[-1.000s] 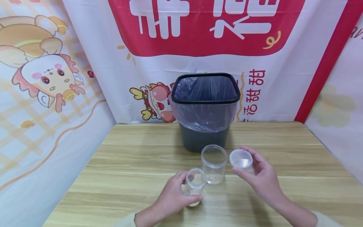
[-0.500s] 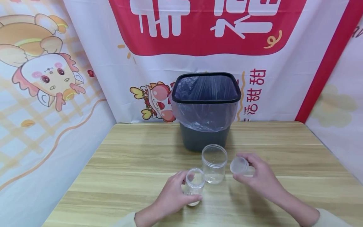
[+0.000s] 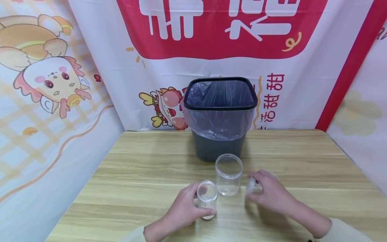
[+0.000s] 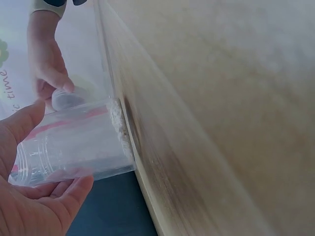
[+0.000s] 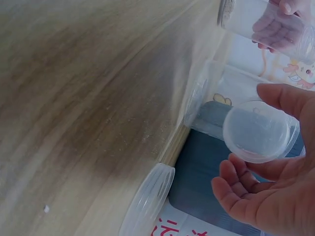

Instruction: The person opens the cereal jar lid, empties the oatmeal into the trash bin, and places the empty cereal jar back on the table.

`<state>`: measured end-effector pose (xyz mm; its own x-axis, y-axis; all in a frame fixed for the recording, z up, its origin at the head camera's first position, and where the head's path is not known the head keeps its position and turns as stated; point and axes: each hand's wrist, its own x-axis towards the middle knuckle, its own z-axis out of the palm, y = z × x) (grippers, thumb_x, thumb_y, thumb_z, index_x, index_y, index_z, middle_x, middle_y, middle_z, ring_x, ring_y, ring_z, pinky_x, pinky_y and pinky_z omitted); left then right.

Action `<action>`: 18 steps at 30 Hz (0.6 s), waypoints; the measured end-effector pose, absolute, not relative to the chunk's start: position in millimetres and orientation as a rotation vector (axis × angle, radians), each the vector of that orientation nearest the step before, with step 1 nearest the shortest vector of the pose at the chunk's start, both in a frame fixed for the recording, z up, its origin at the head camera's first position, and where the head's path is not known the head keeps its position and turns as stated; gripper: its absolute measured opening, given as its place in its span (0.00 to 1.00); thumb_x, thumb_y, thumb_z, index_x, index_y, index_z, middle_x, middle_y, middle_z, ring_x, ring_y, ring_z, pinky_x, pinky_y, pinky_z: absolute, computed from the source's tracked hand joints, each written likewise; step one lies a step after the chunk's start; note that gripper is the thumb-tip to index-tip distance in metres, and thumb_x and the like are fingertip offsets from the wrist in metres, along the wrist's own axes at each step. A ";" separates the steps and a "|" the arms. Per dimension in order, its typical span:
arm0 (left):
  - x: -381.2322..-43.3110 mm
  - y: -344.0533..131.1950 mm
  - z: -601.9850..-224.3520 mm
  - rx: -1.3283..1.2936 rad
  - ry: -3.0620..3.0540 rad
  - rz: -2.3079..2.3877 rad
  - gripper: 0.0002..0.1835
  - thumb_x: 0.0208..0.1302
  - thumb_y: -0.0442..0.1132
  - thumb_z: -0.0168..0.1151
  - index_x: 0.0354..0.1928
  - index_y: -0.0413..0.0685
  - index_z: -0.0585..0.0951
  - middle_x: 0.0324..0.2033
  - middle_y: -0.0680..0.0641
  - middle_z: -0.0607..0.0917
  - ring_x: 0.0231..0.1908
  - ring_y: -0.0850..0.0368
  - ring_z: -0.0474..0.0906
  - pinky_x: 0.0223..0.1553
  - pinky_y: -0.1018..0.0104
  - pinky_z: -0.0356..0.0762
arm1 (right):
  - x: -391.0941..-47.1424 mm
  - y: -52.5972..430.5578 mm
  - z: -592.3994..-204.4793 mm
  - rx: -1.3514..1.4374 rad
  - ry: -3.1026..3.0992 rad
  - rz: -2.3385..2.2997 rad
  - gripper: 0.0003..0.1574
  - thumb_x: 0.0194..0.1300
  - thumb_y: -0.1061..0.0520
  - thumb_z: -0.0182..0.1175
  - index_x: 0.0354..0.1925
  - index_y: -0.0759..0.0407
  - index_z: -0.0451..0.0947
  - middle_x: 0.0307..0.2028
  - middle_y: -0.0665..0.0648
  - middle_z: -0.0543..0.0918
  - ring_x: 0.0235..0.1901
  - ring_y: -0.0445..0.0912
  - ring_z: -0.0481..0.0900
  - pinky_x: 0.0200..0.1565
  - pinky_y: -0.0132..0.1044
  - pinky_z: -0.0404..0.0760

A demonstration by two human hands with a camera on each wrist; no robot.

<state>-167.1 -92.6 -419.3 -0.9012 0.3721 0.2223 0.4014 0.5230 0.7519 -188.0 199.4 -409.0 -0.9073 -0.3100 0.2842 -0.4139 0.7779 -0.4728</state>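
My left hand [image 3: 185, 207] grips a small clear plastic jar [image 3: 207, 198], lidless and upright on the table; whitish grains [image 4: 119, 123] cover its bottom. Close behind it, to the right, stands a larger open clear jar [image 3: 228, 179]. My right hand [image 3: 272, 193] pinches a round translucent lid [image 5: 258, 132] by its rim, just right of the larger jar. In the head view this lid is seen nearly edge-on and blurred. A second, wider clear lid [image 5: 148, 200] lies on the table, mostly hidden behind the right hand in the head view.
A dark grey bin [image 3: 218, 149] with a black rim and a clear plastic liner stands at the back of the wooden table [image 3: 145, 168]. Printed cloth hangings [image 3: 302, 87] enclose the back and sides. A small white speck [image 5: 46, 209] lies on the tabletop.
My right hand has lowered the lid and turned it from nearly face-up to nearly edge-on. The left hand keeps its hold on the small jar, almost still.
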 end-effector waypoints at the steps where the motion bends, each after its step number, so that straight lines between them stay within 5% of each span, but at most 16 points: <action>1: -167.2 -92.6 -419.5 -0.691 -2.714 -1.359 0.34 0.39 0.48 0.81 0.52 0.48 0.78 0.42 0.53 0.82 0.45 0.53 0.79 0.48 0.57 0.79 | -188.2 199.2 -409.6 0.578 -2.787 0.773 0.38 0.43 0.50 0.76 0.52 0.65 0.79 0.35 0.47 0.77 0.38 0.46 0.75 0.42 0.47 0.77; 10: -168.3 -92.1 -419.7 -0.674 -2.747 -1.416 0.35 0.40 0.46 0.81 0.53 0.45 0.77 0.43 0.49 0.82 0.47 0.50 0.80 0.50 0.56 0.78 | -192.7 197.9 -413.2 0.608 -2.853 0.613 0.41 0.40 0.46 0.76 0.50 0.66 0.79 0.36 0.51 0.78 0.38 0.49 0.75 0.43 0.50 0.76; 18: -169.7 -91.8 -419.9 -0.695 -2.723 -1.449 0.35 0.40 0.45 0.81 0.52 0.43 0.77 0.43 0.50 0.81 0.47 0.49 0.79 0.51 0.61 0.78 | -193.8 196.4 -417.5 0.650 -2.904 0.535 0.42 0.43 0.46 0.74 0.51 0.71 0.78 0.44 0.69 0.78 0.45 0.61 0.77 0.49 0.57 0.77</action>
